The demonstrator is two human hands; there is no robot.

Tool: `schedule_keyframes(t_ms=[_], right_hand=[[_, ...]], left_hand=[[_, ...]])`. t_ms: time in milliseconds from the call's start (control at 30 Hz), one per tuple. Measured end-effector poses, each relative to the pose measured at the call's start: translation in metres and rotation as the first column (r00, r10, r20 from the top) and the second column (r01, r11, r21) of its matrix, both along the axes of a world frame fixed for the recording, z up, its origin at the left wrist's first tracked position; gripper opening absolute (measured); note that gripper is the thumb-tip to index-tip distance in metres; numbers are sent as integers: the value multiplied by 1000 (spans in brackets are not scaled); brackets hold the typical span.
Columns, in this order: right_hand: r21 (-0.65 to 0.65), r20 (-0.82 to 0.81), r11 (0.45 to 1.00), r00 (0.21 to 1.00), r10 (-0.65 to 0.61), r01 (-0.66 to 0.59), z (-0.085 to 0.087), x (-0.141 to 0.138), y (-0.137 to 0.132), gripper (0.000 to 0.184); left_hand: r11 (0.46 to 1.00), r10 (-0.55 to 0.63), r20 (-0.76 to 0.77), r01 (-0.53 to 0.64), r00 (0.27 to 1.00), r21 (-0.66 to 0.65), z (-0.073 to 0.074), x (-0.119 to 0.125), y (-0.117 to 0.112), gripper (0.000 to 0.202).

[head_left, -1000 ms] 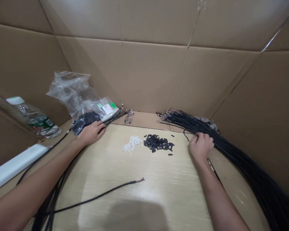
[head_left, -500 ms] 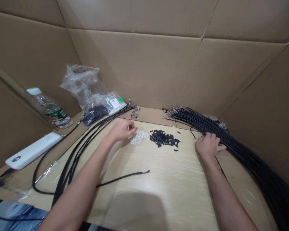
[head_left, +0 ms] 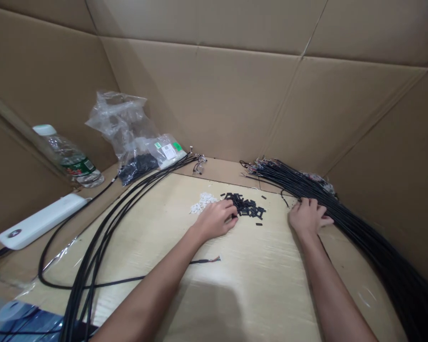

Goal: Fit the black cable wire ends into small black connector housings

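Observation:
My left hand [head_left: 217, 219] lies on the light wooden board [head_left: 235, 285], its curled fingertips touching the near edge of a pile of several small black tubes [head_left: 248, 208]. A smaller pile of white connector pieces [head_left: 200, 203] sits just left of the fingers. My right hand [head_left: 308, 214] rests against the big bundle of black cables [head_left: 360, 228] at the right, fingers bent on the strands; whether it grips one is hidden. A single black cable with a stripped end [head_left: 209, 260] lies under my left forearm.
Several black cables [head_left: 103, 232] run along the left side. Behind them stand clear plastic bags of parts [head_left: 135, 142], a water bottle [head_left: 69, 156] and a white flat device [head_left: 39, 221]. Cardboard walls [head_left: 235, 95] close in the back and both sides.
My left hand went from the cables at the far left, across the white pieces, to the black tube pile. The right hand stayed on the cable bundle. The camera shifted slightly.

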State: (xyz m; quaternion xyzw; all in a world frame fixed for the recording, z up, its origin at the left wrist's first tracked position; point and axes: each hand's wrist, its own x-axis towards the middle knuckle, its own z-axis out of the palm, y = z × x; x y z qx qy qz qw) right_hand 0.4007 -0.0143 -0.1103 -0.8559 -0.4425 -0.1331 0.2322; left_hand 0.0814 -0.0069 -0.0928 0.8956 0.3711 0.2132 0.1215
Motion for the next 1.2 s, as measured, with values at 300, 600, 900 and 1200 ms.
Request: schedule_keyframes(t_ms=[300, 600, 900, 1200], right_hand=[[0, -2, 1000, 1000, 8, -8, -1, 2, 2, 38], [40, -31, 994, 994, 107, -106, -2, 9, 2, 29], [269, 19, 940, 977, 214, -211, 20, 11, -1, 22], [626, 264, 697, 936, 233, -350, 119, 29, 5, 28]], left_hand=[[992, -70, 70, 77, 995, -104, -3, -2, -1, 9], [972, -150, 100, 166, 984, -168, -5, 0, -6, 11], [966, -165, 150, 191, 975, -176, -8, 1, -7, 14], [951, -171, 220, 219, 960, -219, -9, 3, -3, 11]])
